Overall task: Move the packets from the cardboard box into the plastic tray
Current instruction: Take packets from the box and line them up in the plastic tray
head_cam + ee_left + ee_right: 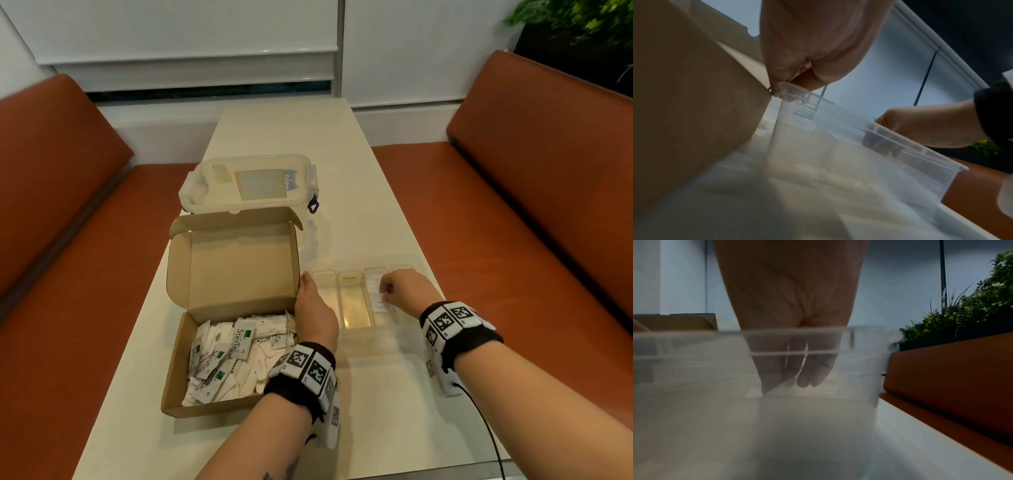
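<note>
Cream bench (pixel 342 144) between orange seats, open brown cardboard box (pixel 236 270) heaped with white packets (pixel 239 356), left hand (pixel 315 315) fingers curled on clear compartmented plastic tray (pixel 352 337) rim, right hand (pixel 406 291) fingers pinching a white packet (pixel 376 298) inside a compartment, lidded translucent tub (pixel 250 183) behind

One open cardboard box (pixel 233 274) heaped with packets (pixel 236 353) too many to count, one clear plastic tray (pixel 352 339) with four visible compartments, one lidded plastic tub (pixel 250 181), two hands, two orange benches (pixel 513 212).
</note>
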Available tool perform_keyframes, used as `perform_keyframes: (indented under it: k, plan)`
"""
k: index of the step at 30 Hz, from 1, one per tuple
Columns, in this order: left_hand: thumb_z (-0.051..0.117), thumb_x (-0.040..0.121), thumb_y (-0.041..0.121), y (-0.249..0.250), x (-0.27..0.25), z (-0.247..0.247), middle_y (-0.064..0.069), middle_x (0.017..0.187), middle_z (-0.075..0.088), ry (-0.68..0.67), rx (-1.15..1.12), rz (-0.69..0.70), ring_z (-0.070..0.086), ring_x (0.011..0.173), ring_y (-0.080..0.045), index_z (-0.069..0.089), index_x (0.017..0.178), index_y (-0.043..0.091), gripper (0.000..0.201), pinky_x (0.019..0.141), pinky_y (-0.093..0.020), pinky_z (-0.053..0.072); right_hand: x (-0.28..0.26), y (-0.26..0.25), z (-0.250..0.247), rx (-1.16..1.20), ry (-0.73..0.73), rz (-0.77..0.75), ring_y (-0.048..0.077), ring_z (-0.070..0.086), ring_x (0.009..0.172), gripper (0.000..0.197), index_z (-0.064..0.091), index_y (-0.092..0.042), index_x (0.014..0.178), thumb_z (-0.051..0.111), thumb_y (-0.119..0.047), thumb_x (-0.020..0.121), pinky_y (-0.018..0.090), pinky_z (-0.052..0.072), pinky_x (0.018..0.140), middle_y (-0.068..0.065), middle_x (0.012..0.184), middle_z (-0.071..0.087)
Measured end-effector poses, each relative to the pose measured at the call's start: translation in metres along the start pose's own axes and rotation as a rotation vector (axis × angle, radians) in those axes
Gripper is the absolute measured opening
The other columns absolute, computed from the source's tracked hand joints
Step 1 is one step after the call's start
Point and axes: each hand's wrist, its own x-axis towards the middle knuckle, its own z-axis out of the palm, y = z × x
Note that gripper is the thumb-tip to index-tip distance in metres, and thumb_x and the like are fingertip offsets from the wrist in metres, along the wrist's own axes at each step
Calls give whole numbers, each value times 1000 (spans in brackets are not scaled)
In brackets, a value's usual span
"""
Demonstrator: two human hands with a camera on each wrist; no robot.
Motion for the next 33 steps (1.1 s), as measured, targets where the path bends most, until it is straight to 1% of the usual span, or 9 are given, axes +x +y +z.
perform_keyframes:
  k: [4,7,11,13,20,26,30,31,33]
  plan:
    - [29,83,-22,-1,-2,1,-2,157,19,-30,6,32,21,144,-15,18,150,11,75,109,-16,16,-1,5,1,-24,-11,-16,20,59,93,18,65,-13,103,61,-10,86,22,39,70,3,103,63]
    - [29,83,-22,-1,-2,1,-3,157,18,-47,20,46,19,144,-15,17,150,10,75,110,-16,15,0,5,2,-54,6,-43,21,57,91,17,62,-13,101,59,-8,86,23,38,69,4,103,60]
    - [29,83,-22,-2,-2,2,-2,157,19,-42,36,48,19,144,-14,17,150,11,76,108,-14,14,-2,4,3,-89,31,-66,20,51,81,11,59,-13,94,56,-6,85,25,36,65,4,99,57]
    - [29,83,-22,-3,-2,2,-3,157,19,-42,37,49,19,144,-14,17,150,11,76,107,-14,14,-2,4,3,-101,17,-79,20,53,84,9,60,-13,93,57,-9,85,24,35,65,2,100,56]
    - [30,83,-20,-1,-2,-1,-3,157,22,-46,37,40,23,143,-15,19,150,9,73,111,-19,20,-3,1,6,-121,23,-69,21,55,86,9,59,-13,94,59,-10,85,25,37,65,2,103,55]
    - [31,84,-18,1,-3,-5,-4,157,20,-75,48,45,22,143,-16,20,149,10,72,112,-21,20,-7,-1,5,-54,56,-36,21,56,90,13,61,-13,100,59,-14,87,26,42,70,4,105,56]
    - [38,91,-6,3,-5,-11,-6,156,24,-133,43,78,16,145,-17,30,146,10,59,115,-25,16,-11,-12,-7,7,185,-37,21,56,92,19,60,-13,103,64,-21,86,30,46,77,5,104,56]
    - [41,93,0,5,-6,-13,-5,154,29,-131,33,102,19,144,-17,37,143,11,52,114,-26,18,-12,-18,-10,18,231,-46,20,56,91,19,61,-13,102,64,-22,86,30,46,76,4,103,57]
    - [45,96,12,10,-9,-19,-5,142,47,-102,-7,150,39,134,-18,52,133,13,38,106,-22,29,-13,-34,-16,59,300,-72,17,53,85,17,61,-14,101,63,-24,87,27,41,71,3,100,56]
